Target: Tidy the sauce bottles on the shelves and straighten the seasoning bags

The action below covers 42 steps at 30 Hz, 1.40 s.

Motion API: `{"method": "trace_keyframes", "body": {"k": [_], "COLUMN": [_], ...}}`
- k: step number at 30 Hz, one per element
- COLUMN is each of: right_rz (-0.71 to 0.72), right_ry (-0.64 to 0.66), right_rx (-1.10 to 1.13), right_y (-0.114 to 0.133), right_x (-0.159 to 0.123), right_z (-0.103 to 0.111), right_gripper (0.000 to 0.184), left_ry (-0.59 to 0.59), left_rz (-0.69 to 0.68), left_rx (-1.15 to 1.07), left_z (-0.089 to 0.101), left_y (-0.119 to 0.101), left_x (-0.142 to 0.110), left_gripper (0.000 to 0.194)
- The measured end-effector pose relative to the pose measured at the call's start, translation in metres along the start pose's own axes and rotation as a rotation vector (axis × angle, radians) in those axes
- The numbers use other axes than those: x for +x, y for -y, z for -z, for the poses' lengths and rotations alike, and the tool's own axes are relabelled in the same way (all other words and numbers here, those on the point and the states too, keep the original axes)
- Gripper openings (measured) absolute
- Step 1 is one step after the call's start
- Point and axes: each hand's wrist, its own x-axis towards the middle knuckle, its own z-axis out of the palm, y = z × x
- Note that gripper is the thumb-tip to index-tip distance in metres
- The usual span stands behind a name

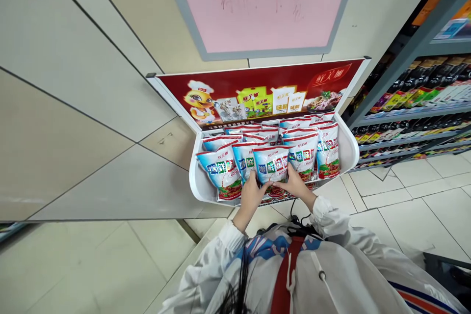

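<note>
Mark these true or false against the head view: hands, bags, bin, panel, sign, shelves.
1. The left hand and right hand are on the same bag. True.
2. The panel behind the bags is green. False: it is mostly red.
3. The bottle shelves are to the person's right. True.
4. The right hand is raised, touching the pink sign. False: it is down at the bag, well away from the sign.
5. The bin holding the bags is white. True.
6. The sleeves are black. False: they are whitish.
</note>
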Motion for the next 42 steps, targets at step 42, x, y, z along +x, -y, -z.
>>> {"method": "trace_keyframes", "body": {"k": [42], "right_rz": [-0.053], "right_ry": [-0.499], "right_rx": [0.092], "right_y": [0.012], "right_x": [-0.038], "right_z": [0.125], "right_gripper": [0.052], "left_ry": [-0.24], "left_rz": [0.006], "left_rx": [-0.18], "left_z": [0.021], "left_y": [-0.008], "left_x": [0.034], "left_gripper": [0.038]}}
